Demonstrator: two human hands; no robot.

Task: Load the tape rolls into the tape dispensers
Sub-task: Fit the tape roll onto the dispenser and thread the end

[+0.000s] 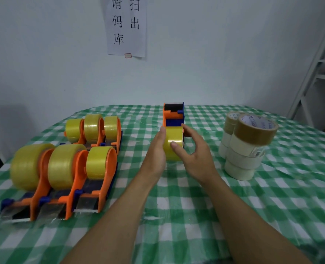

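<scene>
While both hands close in on it, a yellow tape roll (174,134) stands on edge at the middle of a table covered in green-and-white checked cloth (177,206), set against the near end of an orange-and-blue tape dispenser (174,116) whose black roller points toward the wall. The right hand (195,153) grasps the roll, thumb on its near curve and fingers arched over its right side. The left hand (155,149) lies along the roll's left side with its thumb straight on the upper edge; its fingers are hidden, so whether they curl round the roll cannot be told.

To the left, well apart, six loaded dispensers sit in two rows of three: a near row (68,174) with its serrated cutters toward the camera and a far row (93,130) just behind it, each carrying yellow tape. To the right, a brown tape roll (253,134) tops a stack of cream rolls (241,162), with a second stack (228,130) just behind. A paper notice (126,25) with Chinese characters hangs on the wall, and a white shelf frame (314,73) stands at far right.
</scene>
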